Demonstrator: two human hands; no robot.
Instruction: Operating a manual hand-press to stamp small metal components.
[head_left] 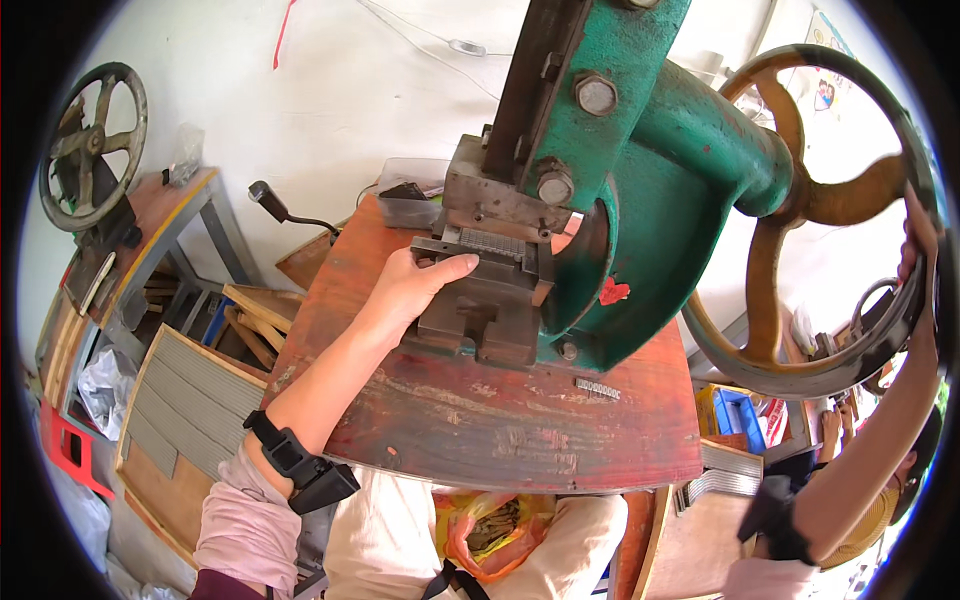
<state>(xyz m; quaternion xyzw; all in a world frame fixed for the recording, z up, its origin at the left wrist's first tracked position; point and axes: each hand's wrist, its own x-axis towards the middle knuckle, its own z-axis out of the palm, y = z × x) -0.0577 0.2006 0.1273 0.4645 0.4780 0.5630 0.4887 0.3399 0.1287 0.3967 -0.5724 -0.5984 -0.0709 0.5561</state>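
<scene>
A green hand-operated press (650, 200) stands on a worn red-brown wooden table (450, 430). My left hand (420, 283) grips the left edge of the dark steel die (483, 300) under the ram, thumb lying along its front. Its other fingers are mostly hidden behind the steel. A grey ridged metal piece (490, 241) sits in the die, just below the ram block (485, 185). Far to the right, my right hand (915, 238) is wrapped round the rim of the press's large handwheel (765, 290).
A short ridged metal strip (598, 388) lies on the table. Behind the die stands a clear plastic box (410, 212). An orange-yellow bag (490, 540) rests between my legs. Boards with grey strips (180, 400) lean at left, near another handwheel (93, 145). Another person (890, 500) is at lower right.
</scene>
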